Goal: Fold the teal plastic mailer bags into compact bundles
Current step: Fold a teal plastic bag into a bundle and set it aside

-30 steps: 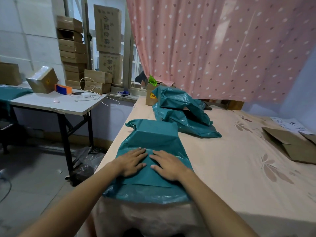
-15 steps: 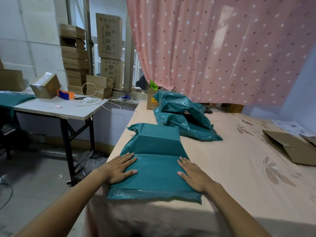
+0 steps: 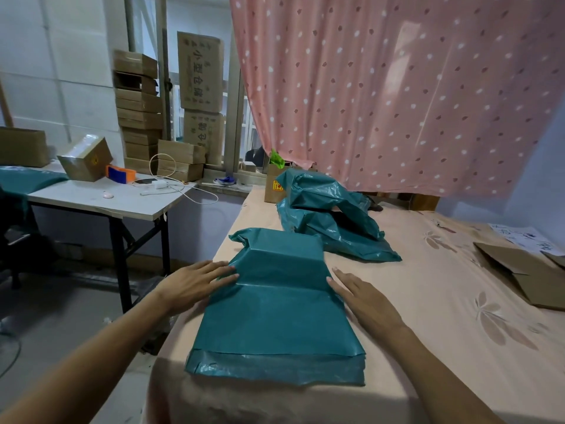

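Both hands lie flat with straight fingers, grasping nothing. The left hand point(image 3: 195, 283) rests its fingertips on the left edge of the teal mailer stack point(image 3: 275, 319). The right hand point(image 3: 363, 298) lies on the peach cloth point(image 3: 428, 316) just beside the stack's right edge (contact with the plastic cannot be told). The stack lies near the cloth's front left corner, creased across its middle. A loose bag heap point(image 3: 330, 221) sits behind it, with cardboard point(image 3: 519, 270) at right and a pink curtain point(image 3: 397, 87) beyond.
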